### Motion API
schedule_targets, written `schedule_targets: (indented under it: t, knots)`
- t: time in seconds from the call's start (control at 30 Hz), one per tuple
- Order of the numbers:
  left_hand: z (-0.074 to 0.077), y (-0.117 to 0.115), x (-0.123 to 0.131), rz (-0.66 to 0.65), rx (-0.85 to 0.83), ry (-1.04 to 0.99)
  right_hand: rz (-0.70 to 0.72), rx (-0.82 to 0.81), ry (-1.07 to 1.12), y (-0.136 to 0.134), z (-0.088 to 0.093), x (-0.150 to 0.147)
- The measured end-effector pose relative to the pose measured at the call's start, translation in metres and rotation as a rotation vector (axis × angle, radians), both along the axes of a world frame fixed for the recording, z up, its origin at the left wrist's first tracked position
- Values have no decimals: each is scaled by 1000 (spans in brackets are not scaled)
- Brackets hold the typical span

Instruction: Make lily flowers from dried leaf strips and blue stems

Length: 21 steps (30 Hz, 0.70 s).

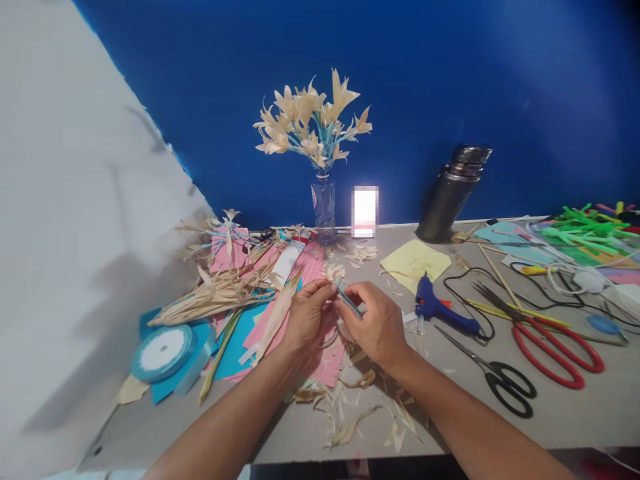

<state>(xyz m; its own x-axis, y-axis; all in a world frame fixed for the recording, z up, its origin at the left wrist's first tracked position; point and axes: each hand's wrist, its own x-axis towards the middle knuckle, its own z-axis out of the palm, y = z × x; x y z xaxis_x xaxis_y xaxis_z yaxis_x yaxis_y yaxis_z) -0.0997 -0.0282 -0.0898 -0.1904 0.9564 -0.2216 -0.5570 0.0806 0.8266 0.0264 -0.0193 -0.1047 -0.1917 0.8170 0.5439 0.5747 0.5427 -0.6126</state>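
Note:
My left hand is closed in a pinch at the base of a small cream flower made of dried husk. Just right of it, my right hand grips a light blue strip that looks like ribbon, angled up toward the flower. The two hands nearly meet, and their fingers hide most of the stem. Pink paper lies beneath them, with husk scraps scattered in front. A bundle of dried husks and a blue ribbon roll lie to the left.
Husk flowers stand in a clear bottle at the back. Rightward lie a blue glue gun, black-handled scissors, red-handled scissors and cables. A dark flask stands by the blue wall.

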Motion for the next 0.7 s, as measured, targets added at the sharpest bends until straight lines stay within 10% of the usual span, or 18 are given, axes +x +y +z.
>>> schedule_targets:
  t: [0.7]
  knots:
    - [-2,0,-1,-93,-3,-127,118,-259,220,3,2,4]
